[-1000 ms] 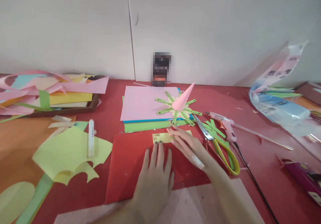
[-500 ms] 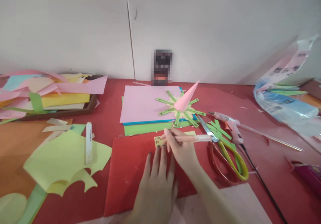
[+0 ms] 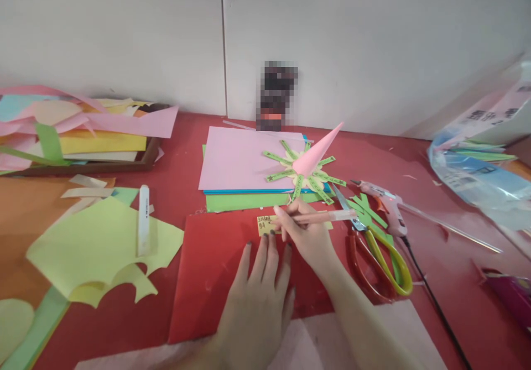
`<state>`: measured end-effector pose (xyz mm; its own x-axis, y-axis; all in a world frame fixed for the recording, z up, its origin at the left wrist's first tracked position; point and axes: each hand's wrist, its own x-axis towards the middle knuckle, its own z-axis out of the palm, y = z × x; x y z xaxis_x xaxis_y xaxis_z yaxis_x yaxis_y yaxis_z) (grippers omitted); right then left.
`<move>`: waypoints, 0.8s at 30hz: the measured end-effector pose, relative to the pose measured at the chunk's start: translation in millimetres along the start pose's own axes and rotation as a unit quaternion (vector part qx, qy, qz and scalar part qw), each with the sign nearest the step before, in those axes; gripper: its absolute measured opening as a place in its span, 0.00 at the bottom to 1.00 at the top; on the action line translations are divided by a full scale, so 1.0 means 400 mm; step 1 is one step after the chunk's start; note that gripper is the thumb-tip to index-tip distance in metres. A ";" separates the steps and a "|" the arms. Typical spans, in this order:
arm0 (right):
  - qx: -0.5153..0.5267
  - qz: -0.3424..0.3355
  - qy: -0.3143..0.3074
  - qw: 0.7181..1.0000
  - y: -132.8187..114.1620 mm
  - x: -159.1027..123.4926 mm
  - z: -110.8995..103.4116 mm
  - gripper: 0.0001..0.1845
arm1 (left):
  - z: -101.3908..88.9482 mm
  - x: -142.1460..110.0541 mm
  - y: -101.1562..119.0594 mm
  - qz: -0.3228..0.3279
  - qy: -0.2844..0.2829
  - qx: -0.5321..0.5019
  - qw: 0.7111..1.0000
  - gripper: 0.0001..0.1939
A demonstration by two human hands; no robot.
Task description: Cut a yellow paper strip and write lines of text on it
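My right hand [image 3: 306, 236] is closed round a pen [image 3: 327, 215], its tip at a small yellow paper strip [image 3: 264, 227] with dark handwriting on the left end. The strip lies on a red board [image 3: 211, 265]. Flat on the board, with fingers spread, my left hand [image 3: 257, 298] holds nothing; its fingertips rest at the strip's lower edge. Beyond the hands stands a pink paper cone [image 3: 317, 151] on a pale flower base with green lettered strips [image 3: 297, 188] radiating from it. Part of the yellow strip is hidden behind my right hand.
Scissors [image 3: 375, 254] and a glue gun [image 3: 388, 204] with a cord lie to the right, near green paper strips. Pink sheets [image 3: 244, 160] are stacked behind. Left are a white cutter [image 3: 143, 220], cut yellow-green paper [image 3: 91, 243] and a tray [image 3: 155, 157] of scraps. A plastic bag [image 3: 477, 176] sits far right.
More handwriting shows on the yellow strip. My right hand and the pen have shifted slightly to the right along it. The whole view has tilted a little.
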<state>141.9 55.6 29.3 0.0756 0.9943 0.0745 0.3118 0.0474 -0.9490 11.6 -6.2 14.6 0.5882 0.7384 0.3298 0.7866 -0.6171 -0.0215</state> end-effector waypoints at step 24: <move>-0.013 -0.025 -0.004 1.000 0.001 -0.001 0.008 0.17 | -0.005 0.003 0.006 -0.009 -0.008 -0.003 1.000 0.22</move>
<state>138.7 55.3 28.0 0.0510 0.9916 0.1185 0.3392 0.0944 -0.9360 13.7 -7.2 16.9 0.5766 0.7542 0.3141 0.7962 -0.6050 -0.0089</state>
